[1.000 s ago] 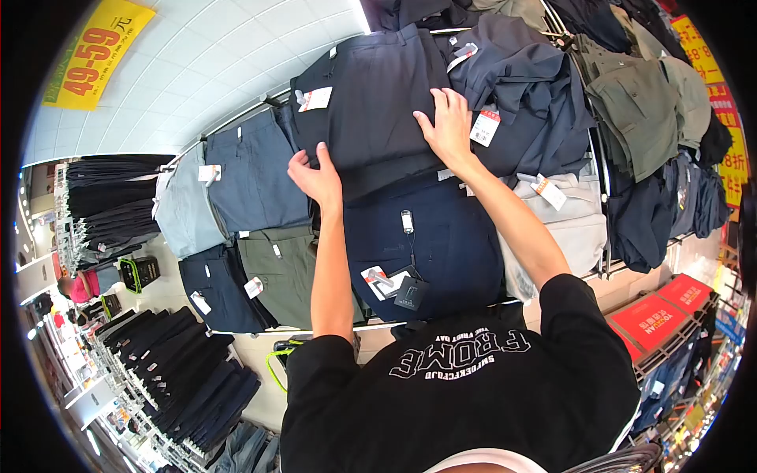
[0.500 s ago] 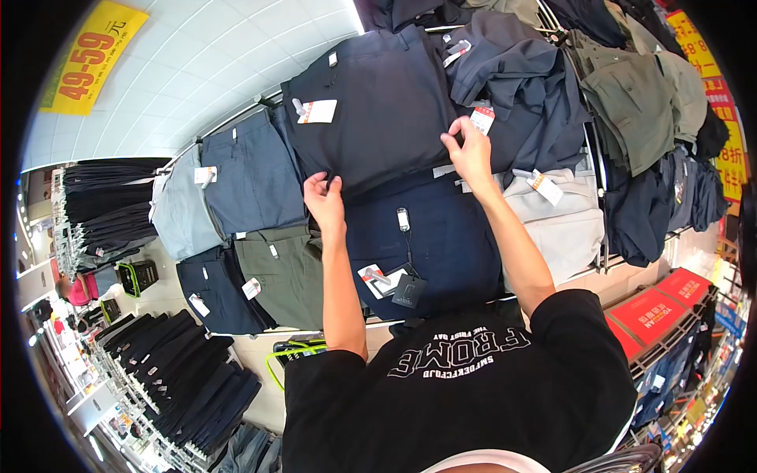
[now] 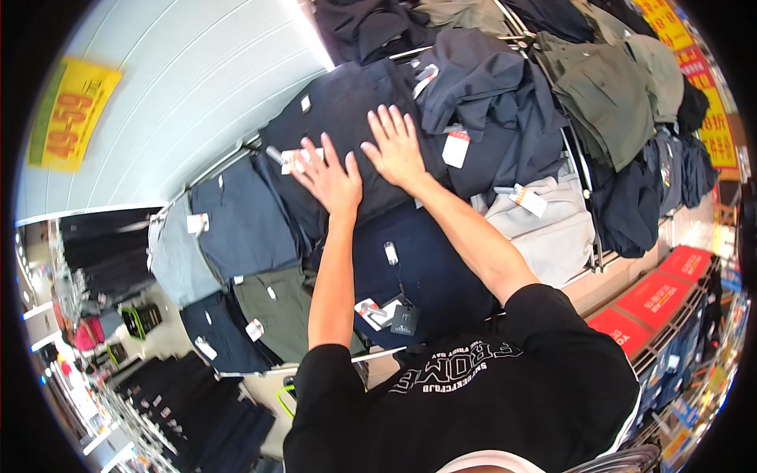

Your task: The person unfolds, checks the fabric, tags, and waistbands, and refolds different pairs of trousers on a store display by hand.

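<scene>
Both palms lie on a pair of folded black trousers point(image 3: 347, 102) at the back of the display. My left hand point(image 3: 331, 177) is spread, its fingers partly over a white and orange tag point(image 3: 292, 162) on the trousers. To its right, my right hand point(image 3: 396, 150) is also spread flat on the cloth. Nearer to me, below my hands, are navy trousers point(image 3: 434, 260) with a dark hang tag point(image 3: 404, 320). Crumpled dark grey trousers point(image 3: 473, 79) with a white tag point(image 3: 456, 148) lie to the right of my right hand.
Blue-grey trousers point(image 3: 244, 213) and olive trousers point(image 3: 276, 303) lie folded on the left. Light grey trousers point(image 3: 544, 236) are on the right, near a metal rack bar point(image 3: 579, 177). Red boxes point(image 3: 654, 303) stand at the lower right. A yellow price sign point(image 3: 75, 114) hangs at the upper left.
My hands have moved from the near edge of the black trousers up onto their middle and closer together. Their bent fingers have spread flat. The camera view has shifted slightly.
</scene>
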The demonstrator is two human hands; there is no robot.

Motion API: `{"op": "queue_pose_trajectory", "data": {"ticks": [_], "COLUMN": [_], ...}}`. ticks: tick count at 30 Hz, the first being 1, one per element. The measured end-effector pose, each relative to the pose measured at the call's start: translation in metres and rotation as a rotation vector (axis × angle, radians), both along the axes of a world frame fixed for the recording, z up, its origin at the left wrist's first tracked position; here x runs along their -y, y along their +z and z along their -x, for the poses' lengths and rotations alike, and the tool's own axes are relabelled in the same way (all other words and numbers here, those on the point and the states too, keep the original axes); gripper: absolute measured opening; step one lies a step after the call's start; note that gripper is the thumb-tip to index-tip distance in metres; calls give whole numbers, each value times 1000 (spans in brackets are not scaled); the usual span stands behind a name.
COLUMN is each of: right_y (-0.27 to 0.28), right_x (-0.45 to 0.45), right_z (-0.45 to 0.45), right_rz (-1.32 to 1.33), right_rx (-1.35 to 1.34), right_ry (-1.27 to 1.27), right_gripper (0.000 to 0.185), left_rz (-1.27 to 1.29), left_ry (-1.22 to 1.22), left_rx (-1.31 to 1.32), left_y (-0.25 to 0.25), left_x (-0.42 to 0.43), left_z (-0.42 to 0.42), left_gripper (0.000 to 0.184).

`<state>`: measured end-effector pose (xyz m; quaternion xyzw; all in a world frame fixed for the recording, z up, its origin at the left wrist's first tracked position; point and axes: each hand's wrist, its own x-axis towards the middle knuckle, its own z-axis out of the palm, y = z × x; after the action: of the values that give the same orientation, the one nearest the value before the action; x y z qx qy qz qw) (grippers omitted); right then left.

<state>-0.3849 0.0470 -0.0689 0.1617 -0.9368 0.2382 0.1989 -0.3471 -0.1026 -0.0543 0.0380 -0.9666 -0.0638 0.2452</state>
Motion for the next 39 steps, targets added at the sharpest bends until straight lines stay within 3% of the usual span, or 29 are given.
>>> {"op": "queue_pose_trajectory", "data": {"ticks": [6,11,13,16,17,19,22,25,39], "right_y": [-7,27,48,72,70,50,20,-17,-30], "right_x": [1,-20,-48,-114,-138,-182,-237,-262,-270], "right_z": [-1,-44,-101,-187,-207,-245,-274,-288,-291], "right_rz": [-37,174,396,446,639,447,29,-131,-50], "right_rx": [47,91,59,97,132,37,175,210,130], "right_ry": [-28,127,251,142,105,-227,-698,-614,-486], "right_gripper": [70,66,60,50,47,46,61,68,63], "left_rz": [70,14,-269,-358,-285,-240,-120,-114,-131], "left_ry": [15,-106,-128,-225,-226,-177,-96,-49,-75], "left_rx": [-9,83,133,32,15,94,305,259,152], "left_y": [-8,-2,37,81,86,77,25,8,0], "left_x": [-1,20,6,-35,-50,-81,-96,-98,-96], "left_z": [1,0,-34,-125,-158,-217,-268,-275,-277], "left_gripper": [60,58,56,49,43,47,57,59,55]}}
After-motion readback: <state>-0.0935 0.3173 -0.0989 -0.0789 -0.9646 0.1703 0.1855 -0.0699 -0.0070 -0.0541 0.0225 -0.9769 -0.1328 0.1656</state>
